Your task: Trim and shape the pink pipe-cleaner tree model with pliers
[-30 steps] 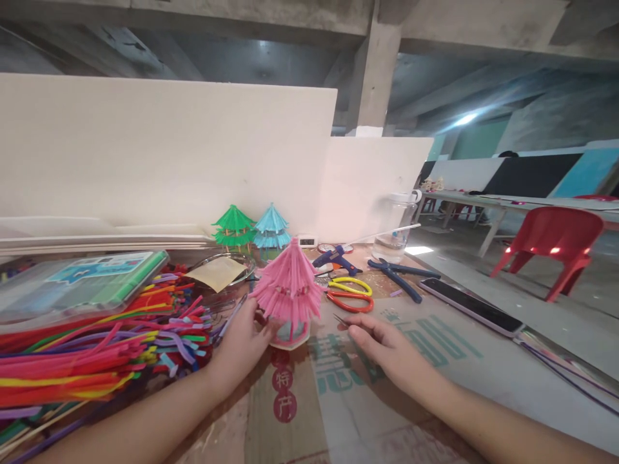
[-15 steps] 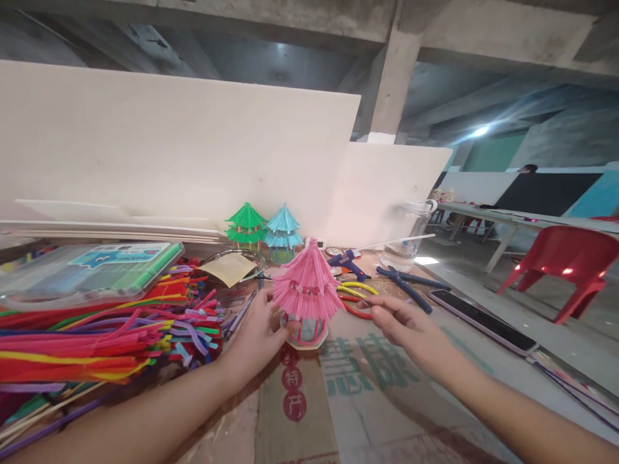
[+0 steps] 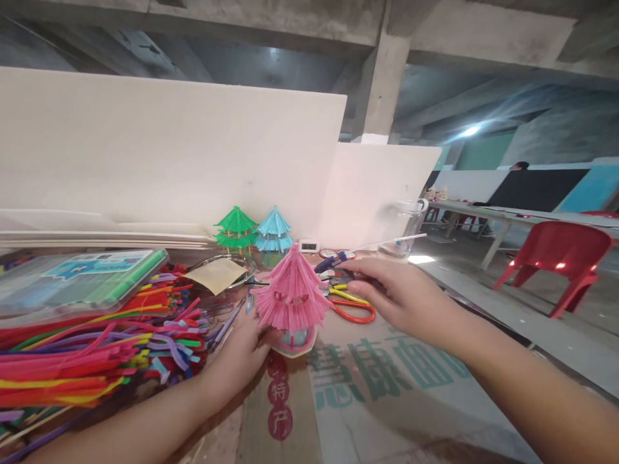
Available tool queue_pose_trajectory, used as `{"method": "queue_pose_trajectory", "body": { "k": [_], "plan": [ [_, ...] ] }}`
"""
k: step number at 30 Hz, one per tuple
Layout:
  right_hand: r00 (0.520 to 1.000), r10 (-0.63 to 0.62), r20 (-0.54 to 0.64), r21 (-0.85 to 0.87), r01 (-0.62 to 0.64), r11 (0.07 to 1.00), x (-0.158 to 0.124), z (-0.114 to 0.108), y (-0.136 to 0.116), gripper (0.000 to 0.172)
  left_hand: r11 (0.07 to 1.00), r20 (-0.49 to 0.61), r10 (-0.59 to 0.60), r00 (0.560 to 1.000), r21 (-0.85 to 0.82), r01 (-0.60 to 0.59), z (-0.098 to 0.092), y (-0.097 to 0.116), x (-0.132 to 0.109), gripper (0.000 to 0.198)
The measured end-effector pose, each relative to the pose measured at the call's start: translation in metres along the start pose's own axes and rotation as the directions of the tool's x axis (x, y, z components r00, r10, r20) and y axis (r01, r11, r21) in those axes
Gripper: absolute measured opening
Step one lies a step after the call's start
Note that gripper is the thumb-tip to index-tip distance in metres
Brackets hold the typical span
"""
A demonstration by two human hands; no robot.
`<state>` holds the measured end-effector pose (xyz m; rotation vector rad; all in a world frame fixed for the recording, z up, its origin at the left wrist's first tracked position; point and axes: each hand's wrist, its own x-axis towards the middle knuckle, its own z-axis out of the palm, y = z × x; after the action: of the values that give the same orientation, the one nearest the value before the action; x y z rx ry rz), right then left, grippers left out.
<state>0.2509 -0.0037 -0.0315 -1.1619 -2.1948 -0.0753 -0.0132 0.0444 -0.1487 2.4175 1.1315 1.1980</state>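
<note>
A small model pavilion with a two-tiered pink pipe-cleaner roof stands upright in front of me, its pale base showing below. My left hand grips it low on its left side, fingertips hidden behind the roof fringe. Further back on the right, my right hand has its fingers around the handle of a blue hot glue gun, which still lies at the table's back; the fingers hide most of the handle. Just below that hand lie scissors or pliers with red and yellow handles.
Green and light blue pavilions stand behind, near a small digital display. Pipe cleaners and a marker case fill the left. A dish with yellow paper and a clear jug are further back.
My right hand has moved forward and left from beside the red-handled tool to the glue gun, now covering the blue pliers. My left hand still holds the pink pavilion. The view has shifted slightly right.
</note>
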Motion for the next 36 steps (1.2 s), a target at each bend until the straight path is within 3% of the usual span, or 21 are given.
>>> {"method": "queue_pose_trajectory", "body": {
  "k": [10, 15, 24, 36],
  "plan": [
    [0.999, -0.004, -0.045, 0.018, 0.005, 1.0, -0.001, 0.001, 0.013, 0.03, 0.997, -0.031, 0.064, 0.997, 0.041, -0.062, -0.005, 0.008, 0.004, 0.037],
    [1.0, -0.02, 0.017, 0.067, 0.019, 0.998, -0.001, 0.002, 0.013, 0.029, 0.998, -0.068, 0.062, 0.996, 0.025, -0.06, -0.005, 0.009, 0.005, 0.037],
    [0.996, 0.089, 0.016, 0.209, -0.09, 0.974, 0.0, 0.009, 0.007, 0.032, 1.0, -0.131, 0.003, 0.991, -0.002, -0.003, -0.005, 0.009, 0.004, 0.027],
    [0.997, 0.057, 0.055, 0.17, -0.065, 0.983, -0.002, 0.019, 0.012, 0.035, 1.0, -0.119, 0.025, 0.993, 0.011, -0.024, -0.004, 0.007, 0.004, 0.028]
  ]
}}
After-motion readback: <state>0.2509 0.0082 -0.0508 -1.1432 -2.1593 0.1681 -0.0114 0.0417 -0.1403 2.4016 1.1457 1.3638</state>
